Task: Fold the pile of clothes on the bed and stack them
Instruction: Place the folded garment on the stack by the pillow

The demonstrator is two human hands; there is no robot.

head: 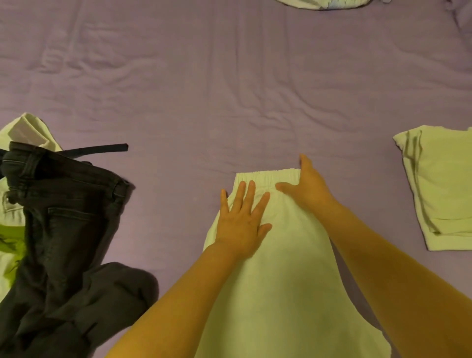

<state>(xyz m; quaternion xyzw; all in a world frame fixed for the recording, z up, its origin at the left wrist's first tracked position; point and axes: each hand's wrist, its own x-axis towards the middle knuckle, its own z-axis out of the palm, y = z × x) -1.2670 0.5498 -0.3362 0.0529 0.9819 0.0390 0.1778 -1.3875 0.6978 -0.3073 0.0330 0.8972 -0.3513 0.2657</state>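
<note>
1. A pale elastic-waist garment (pixel 278 268) is laid flat on the bed (pixel 204 89), low in the middle of the view, with its gathered waistband (pixel 265 177) turned away from the person.
2. The left hand (pixel 242 219) is pressed flat on the garment's left side just below the waistband, its fingers straight and spread; nothing is gripped.
3. The right hand (pixel 306 186) is laid on the right end of the waistband, fingers extended, with the fingertips reaching past the edge onto the sheet; nothing is held by it either.
4. Both bare forearms are stretched across the lower part of the garment.
5. A folded pale garment (pixel 439 189) is seen on the right of the bed, well apart from the hands.
6. On the left, dark jeans (pixel 63 230) are heaped unfolded, with a dark belt (pixel 102 148) trailing from their waist onto the sheet.
7. Under and beside the jeans, other pale clothes (pixel 28 133) are piled, one with a bright green print (pixel 10 245).
8. At the far top edge, part of another light item (pixel 324 3) is visible; what it is cannot be told.
9. The purple bedsheet is wrinkled.
</note>
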